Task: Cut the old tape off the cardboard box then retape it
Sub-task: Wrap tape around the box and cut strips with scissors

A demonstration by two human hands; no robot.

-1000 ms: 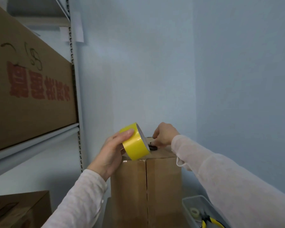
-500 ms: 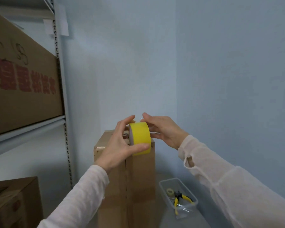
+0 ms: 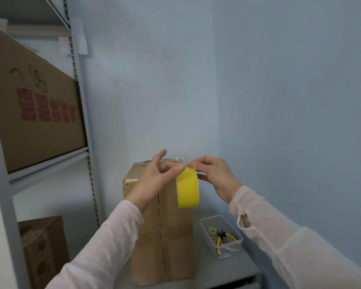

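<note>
A tall brown cardboard box [image 3: 175,236] stands upright on a grey surface [image 3: 233,274], its vertical flap seam facing me. In front of its upper right corner hangs a yellow tape roll [image 3: 189,191], held on edge. My left hand [image 3: 156,178] pinches the roll's top left rim with curled fingers, the index finger lifted. My right hand [image 3: 214,176] pinches the roll's top edge with its fingertips, and its thumb presses the roll's right side. The box top is mostly hidden behind my hands.
A clear plastic bin [image 3: 237,246] right of the box holds yellow-handled pliers [image 3: 222,240] and a small clear tape roll [image 3: 212,230]. A metal shelf rack [image 3: 86,155] at left carries a large printed box [image 3: 33,105]; another box [image 3: 44,249] sits below. Blue walls meet close behind.
My right hand left the box top and came onto the tape roll. The roll went from tilted in my left hand to upright between both hands, lower against the box front.
</note>
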